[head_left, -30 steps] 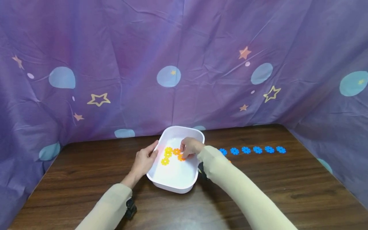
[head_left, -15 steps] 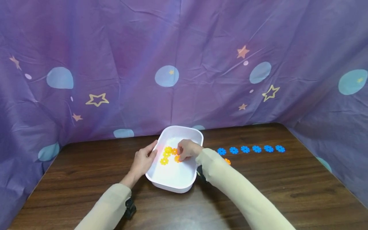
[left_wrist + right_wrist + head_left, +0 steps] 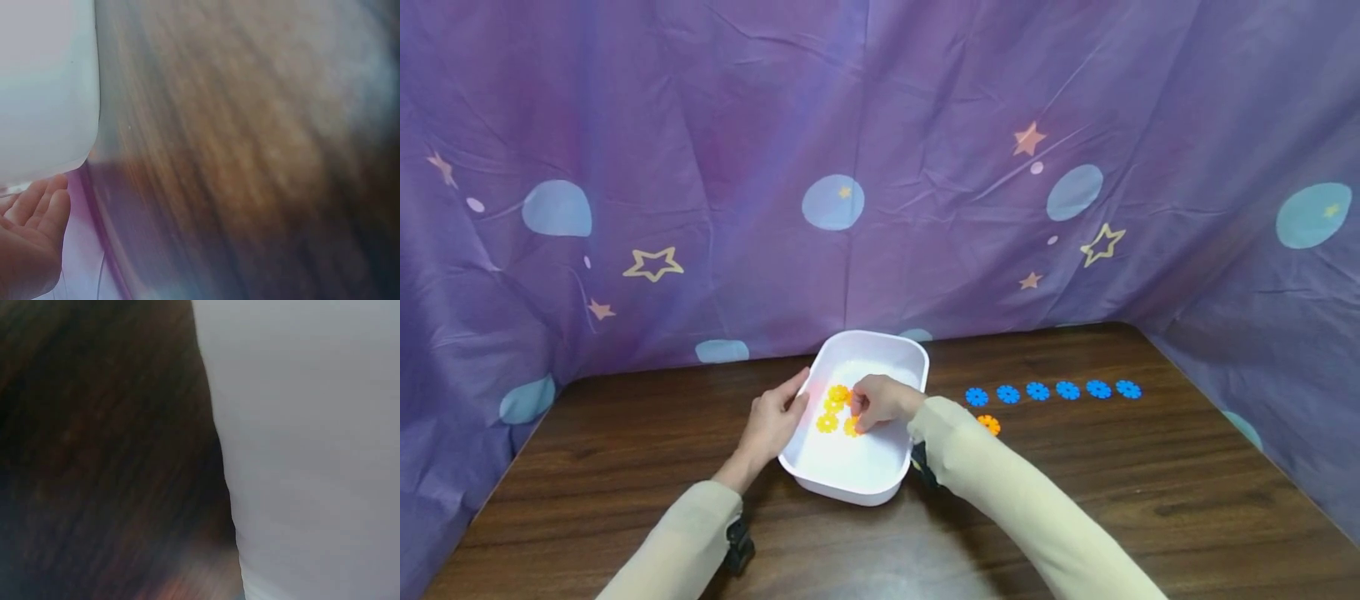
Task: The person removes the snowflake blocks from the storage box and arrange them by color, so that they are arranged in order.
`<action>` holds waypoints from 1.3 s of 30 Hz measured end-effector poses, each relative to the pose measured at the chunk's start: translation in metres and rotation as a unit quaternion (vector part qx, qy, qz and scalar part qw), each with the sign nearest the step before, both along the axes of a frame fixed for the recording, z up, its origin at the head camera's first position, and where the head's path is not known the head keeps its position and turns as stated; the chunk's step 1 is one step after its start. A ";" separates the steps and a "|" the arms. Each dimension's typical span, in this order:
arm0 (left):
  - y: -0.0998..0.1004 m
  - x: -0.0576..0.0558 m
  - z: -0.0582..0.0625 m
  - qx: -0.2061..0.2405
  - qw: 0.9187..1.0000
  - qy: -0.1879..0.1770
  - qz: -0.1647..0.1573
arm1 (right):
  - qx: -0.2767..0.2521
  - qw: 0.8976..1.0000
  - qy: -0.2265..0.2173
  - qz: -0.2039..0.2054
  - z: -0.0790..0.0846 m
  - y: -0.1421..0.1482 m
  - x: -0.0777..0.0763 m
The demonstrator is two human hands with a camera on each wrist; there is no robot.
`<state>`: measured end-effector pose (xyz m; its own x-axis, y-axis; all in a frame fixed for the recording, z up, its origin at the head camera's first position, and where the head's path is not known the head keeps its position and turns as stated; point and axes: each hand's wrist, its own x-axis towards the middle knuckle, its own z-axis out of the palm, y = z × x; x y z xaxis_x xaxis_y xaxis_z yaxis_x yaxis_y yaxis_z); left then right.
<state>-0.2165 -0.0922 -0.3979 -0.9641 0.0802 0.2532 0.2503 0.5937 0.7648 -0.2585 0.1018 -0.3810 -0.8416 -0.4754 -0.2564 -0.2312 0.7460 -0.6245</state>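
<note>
In the head view a white plastic tub (image 3: 850,490) stands on the brown table. My left hand (image 3: 772,425) holds its left side, thumb at the rim; the left wrist view shows the fingers (image 3: 53,215) against the outside of the tub. Inside it, my right hand (image 3: 882,400) has curled fingers and pinches an orange notched plastic disc (image 3: 851,427), a snowflake building piece, low over the tub floor. Several yellow snowflake discs (image 3: 827,423) lie just left of it. Another orange disc is mostly hidden behind the right fingers. The right wrist view shows mainly the tub's wall (image 3: 312,450).
To the tub's right, several blue snowflake discs (image 3: 1037,391) form a row across the table (image 3: 1150,475). One orange disc (image 3: 989,426) lies below the row's left end, partly behind the right sleeve (image 3: 1000,467). A purple patterned curtain (image 3: 760,167) hangs behind the table.
My right hand has moved left and slightly toward me inside the tub, bringing the orange disc beside the yellow ones. The orange disc on the table shows more now. The left hand stays put.
</note>
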 end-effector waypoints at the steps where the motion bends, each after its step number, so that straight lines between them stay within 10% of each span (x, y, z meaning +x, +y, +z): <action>1: 0.000 0.000 0.000 0.000 1.000 0.001 0.000 | -0.002 1.000 0.001 0.005 0.000 -0.001 0.000; 12: 0.001 0.000 -0.001 -0.010 1.000 -0.004 0.000 | -0.055 0.998 -0.010 0.042 -0.001 -0.003 0.004; 20: 0.001 0.001 -0.001 -0.012 1.000 0.007 0.000 | -0.202 0.978 -0.045 0.016 0.007 0.004 0.010; 30: 0.000 -0.002 -0.001 0.000 1.000 -0.005 0.002 | -0.324 0.942 -0.039 -0.077 0.031 0.045 0.022; 39: 0.000 0.000 0.001 -0.003 1.000 -0.008 0.002 | -0.301 0.933 -0.010 -0.197 0.015 0.142 0.035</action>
